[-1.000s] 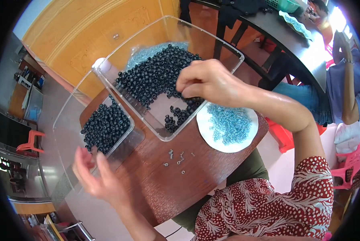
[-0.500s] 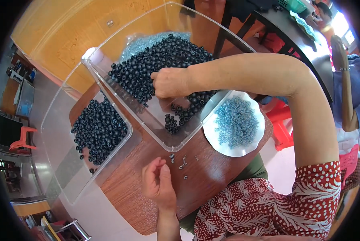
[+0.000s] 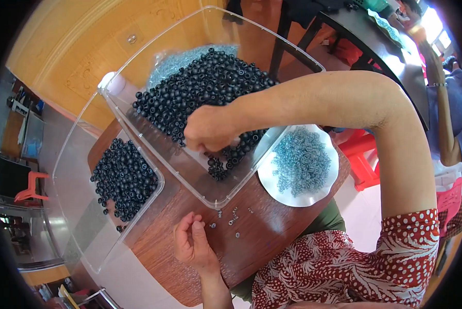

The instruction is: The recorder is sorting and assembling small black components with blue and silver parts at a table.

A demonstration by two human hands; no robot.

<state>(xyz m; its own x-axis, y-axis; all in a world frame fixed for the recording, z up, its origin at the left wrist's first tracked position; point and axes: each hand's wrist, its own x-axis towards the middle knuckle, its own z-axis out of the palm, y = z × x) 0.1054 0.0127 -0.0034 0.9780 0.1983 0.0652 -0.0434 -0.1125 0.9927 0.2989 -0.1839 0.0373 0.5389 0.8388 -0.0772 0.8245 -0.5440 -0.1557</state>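
My right hand (image 3: 210,129) reaches down into a clear plastic bin (image 3: 216,202), close over a heap of black round beads (image 3: 200,87). Its fingers are curled, and their tips are hidden from above, so anything they hold cannot be made out. At the near side of the brown table (image 3: 164,247), my left hand (image 3: 196,244) is raised with bent fingers and the thumb close to the forefinger. Whatever may be between them does not show. Several tiny shiny ring-like pieces (image 3: 231,222) lie on the wood just beyond the left fingertips.
A white scalloped plate (image 3: 266,177) of bluish clear beads (image 3: 302,159) stands right of the bin. Another clear bin (image 3: 94,268) with more black beads (image 3: 123,175) stands left. Behind are a white bottle (image 3: 112,82), a red stool (image 3: 362,159), a dark table (image 3: 395,72) and another person's arm (image 3: 442,118).
My right hand has moved slightly left and nearer to me over the bin floor. My left hand has shifted a little left and down, its thumb closer to the fingers.
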